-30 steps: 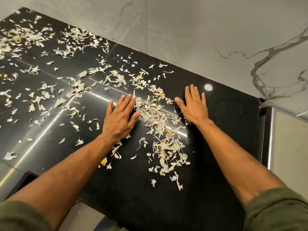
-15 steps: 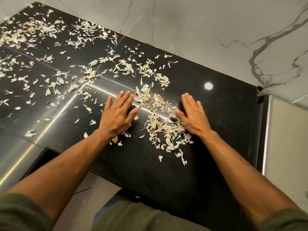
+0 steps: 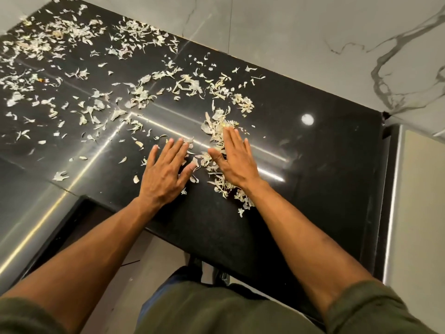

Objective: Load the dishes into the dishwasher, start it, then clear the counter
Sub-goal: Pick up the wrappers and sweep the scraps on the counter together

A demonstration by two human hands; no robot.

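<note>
You are in the counter-clearing step, your left hand [image 3: 166, 172] and right hand [image 3: 234, 160] flat with straight fingers, herding pale peelings [image 3: 218, 131] together, most still strewn over the black counter [image 3: 313, 189]

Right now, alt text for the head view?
The left hand and right hand lie flat, fingers straight, close together on a black counter, with a pile of pale scraps between them and under the right one. More scraps litter the counter's far left; a marbled wall stands behind.
</note>
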